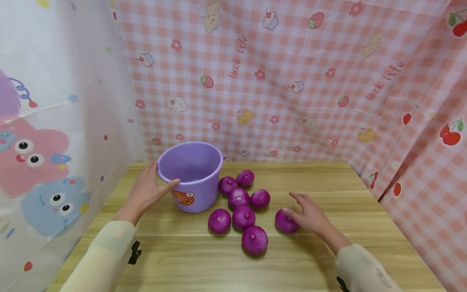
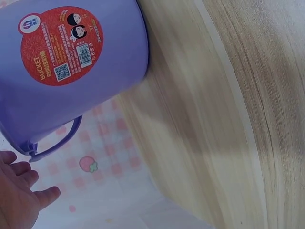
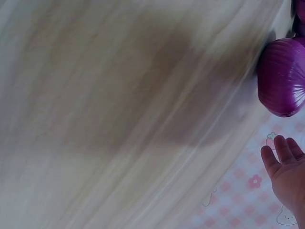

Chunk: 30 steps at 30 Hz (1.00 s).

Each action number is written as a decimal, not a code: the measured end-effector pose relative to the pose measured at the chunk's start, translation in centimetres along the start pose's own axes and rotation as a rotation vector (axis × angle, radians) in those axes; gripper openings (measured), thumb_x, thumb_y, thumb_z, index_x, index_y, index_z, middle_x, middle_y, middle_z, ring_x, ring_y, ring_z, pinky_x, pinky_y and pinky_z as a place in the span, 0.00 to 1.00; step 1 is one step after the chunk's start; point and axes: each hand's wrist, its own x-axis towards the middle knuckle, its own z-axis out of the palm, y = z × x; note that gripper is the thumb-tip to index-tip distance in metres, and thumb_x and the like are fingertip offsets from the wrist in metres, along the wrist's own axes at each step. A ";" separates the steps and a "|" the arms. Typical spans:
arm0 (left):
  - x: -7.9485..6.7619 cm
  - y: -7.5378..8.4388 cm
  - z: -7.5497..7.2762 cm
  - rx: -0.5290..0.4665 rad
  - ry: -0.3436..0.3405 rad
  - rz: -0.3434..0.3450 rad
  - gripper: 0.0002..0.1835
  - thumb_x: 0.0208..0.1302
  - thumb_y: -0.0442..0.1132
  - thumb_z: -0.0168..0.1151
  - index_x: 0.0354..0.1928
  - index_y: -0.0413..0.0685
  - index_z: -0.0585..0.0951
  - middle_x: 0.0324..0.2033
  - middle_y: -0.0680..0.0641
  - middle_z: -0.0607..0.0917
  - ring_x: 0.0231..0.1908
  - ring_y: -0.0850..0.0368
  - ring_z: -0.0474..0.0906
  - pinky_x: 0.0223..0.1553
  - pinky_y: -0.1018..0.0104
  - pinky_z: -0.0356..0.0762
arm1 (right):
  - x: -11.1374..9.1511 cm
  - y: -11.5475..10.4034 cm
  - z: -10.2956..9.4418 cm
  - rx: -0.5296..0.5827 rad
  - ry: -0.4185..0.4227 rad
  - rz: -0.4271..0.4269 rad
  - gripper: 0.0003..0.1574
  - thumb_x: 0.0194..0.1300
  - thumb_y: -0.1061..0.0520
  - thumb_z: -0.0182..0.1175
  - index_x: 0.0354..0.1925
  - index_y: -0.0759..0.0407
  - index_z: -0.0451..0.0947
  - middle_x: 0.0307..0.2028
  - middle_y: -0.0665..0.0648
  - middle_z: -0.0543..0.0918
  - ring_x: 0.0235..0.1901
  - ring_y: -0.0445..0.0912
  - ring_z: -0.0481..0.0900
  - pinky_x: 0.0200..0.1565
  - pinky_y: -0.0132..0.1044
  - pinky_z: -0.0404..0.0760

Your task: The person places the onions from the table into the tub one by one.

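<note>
A purple bucket (image 1: 197,198) with a red label stands upright at the left back of the wooden table. My left hand (image 1: 146,190) is beside its rim on the near left, fingers fairly straight and thumb spread along the rim. In the left wrist view, those fingers lie near the bucket's handle (image 2: 59,143); whether they touch the rim I cannot tell. On the right, my right hand (image 1: 310,215) hovers with spread fingers beside a purple onion (image 1: 286,222). The right wrist view shows its fingers apart from the onion (image 3: 281,78).
Several more purple onions lie in a loose group right of the bucket, among them a front one (image 1: 254,241) and a rear one (image 1: 245,178). The wooden table (image 1: 182,259) ends at a pink checked curtain (image 1: 284,134) behind and a white cartoon curtain (image 1: 98,142) at left.
</note>
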 end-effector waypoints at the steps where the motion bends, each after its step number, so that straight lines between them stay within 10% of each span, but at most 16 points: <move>1: 0.0 0.0 0.0 0.000 -0.002 -0.004 0.61 0.59 0.73 0.57 0.76 0.33 0.47 0.73 0.27 0.51 0.71 0.27 0.50 0.66 0.27 0.49 | -0.1 0.1 0.0 0.008 -0.002 -0.008 0.44 0.67 0.39 0.62 0.69 0.65 0.67 0.61 0.72 0.72 0.56 0.67 0.75 0.56 0.64 0.74; 30: 0.3 -0.7 0.7 0.003 0.007 0.011 0.63 0.56 0.75 0.58 0.77 0.35 0.48 0.73 0.27 0.53 0.70 0.28 0.51 0.65 0.26 0.52 | -2.2 1.7 1.2 0.088 -0.096 -0.023 0.55 0.48 0.45 0.79 0.68 0.63 0.68 0.60 0.64 0.73 0.59 0.63 0.74 0.61 0.66 0.68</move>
